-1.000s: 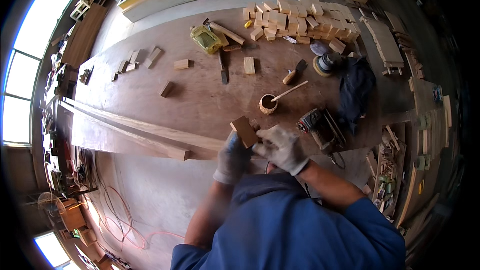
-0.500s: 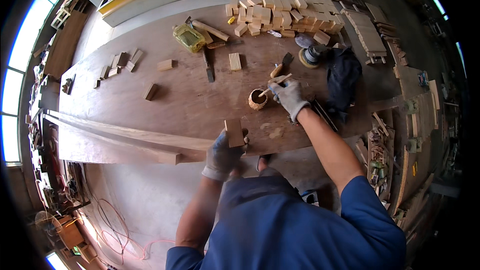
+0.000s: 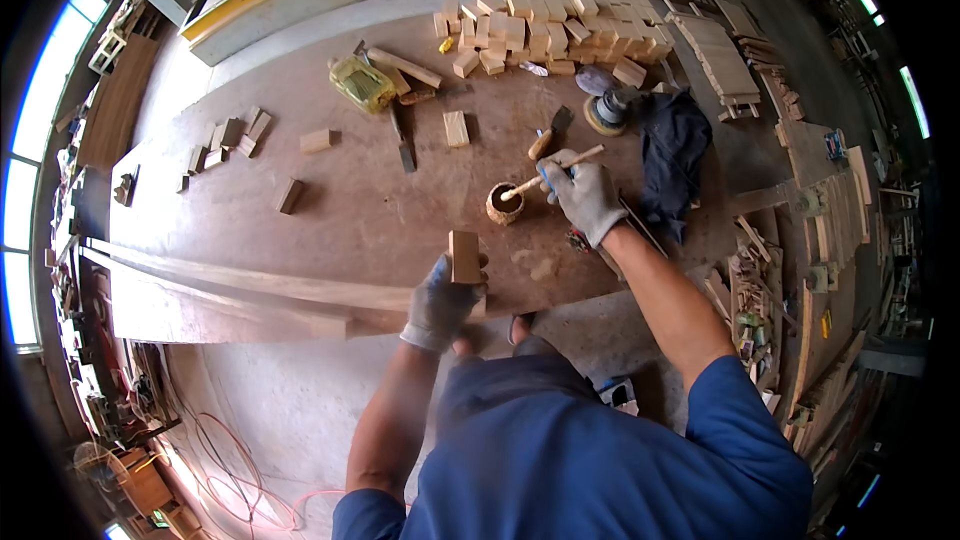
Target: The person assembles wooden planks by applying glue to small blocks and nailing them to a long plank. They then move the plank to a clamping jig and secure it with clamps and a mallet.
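My left hand (image 3: 440, 305), in a grey work glove, grips a small rectangular wooden block (image 3: 464, 257) upright near the table's front edge. In my gloved right hand (image 3: 586, 198) is a thin wooden stick (image 3: 532, 183), pinched between the fingers and slanting down to the left. Its pale lower end lies at the mouth of a small round pot (image 3: 497, 215) with a crusty tan outside. The frames do not show clearly whether that end carries bristles. Just beyond my right hand rests a tool with a wooden handle and a dark flat blade (image 3: 550, 135).
Stacked wooden blocks (image 3: 555, 30) cover the table's far side. A sander (image 3: 608, 112) and dark cloth (image 3: 675, 160) lie at right. A yellowish container (image 3: 363, 85), a hammer (image 3: 405, 67) and a chisel (image 3: 403, 140) lie left of centre. Long wooden strips (image 3: 260, 285) run along the front edge.
The stick has drawn back a little, its pale end now visible at the pot's mouth. My left hand has turned the block and raised it slightly. The whole view has shifted a little.
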`<state>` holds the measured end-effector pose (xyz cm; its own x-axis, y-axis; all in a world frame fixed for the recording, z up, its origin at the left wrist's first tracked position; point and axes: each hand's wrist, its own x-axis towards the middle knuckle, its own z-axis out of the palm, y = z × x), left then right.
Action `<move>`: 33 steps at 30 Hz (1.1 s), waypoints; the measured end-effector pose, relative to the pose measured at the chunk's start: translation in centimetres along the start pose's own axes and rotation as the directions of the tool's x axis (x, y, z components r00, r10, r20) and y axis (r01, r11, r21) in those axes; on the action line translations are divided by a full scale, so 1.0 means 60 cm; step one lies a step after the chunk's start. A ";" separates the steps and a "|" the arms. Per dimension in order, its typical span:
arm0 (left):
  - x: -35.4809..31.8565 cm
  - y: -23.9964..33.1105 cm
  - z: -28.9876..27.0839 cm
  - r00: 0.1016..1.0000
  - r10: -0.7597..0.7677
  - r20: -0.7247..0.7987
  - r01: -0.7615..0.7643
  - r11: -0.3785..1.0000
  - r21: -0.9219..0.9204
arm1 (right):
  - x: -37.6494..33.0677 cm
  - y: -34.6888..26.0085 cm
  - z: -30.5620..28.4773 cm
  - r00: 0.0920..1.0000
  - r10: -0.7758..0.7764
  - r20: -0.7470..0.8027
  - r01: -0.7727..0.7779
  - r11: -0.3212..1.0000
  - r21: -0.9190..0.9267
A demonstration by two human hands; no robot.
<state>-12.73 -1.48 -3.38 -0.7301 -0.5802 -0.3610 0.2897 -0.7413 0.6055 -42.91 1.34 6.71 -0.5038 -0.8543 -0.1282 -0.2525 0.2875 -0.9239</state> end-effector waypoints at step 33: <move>0.082 -0.026 -0.026 0.999 0.040 -0.027 -0.038 0.997 0.066 | 0.007 0.073 -0.017 0.927 0.370 -0.065 -0.312 0.853 0.418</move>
<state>-15.80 -3.74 -7.21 -0.7010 -0.6181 -0.3556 0.2758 -0.6949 0.6641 -45.09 2.69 2.97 -0.6137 -0.6572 -0.4376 0.2872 0.3305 -0.8991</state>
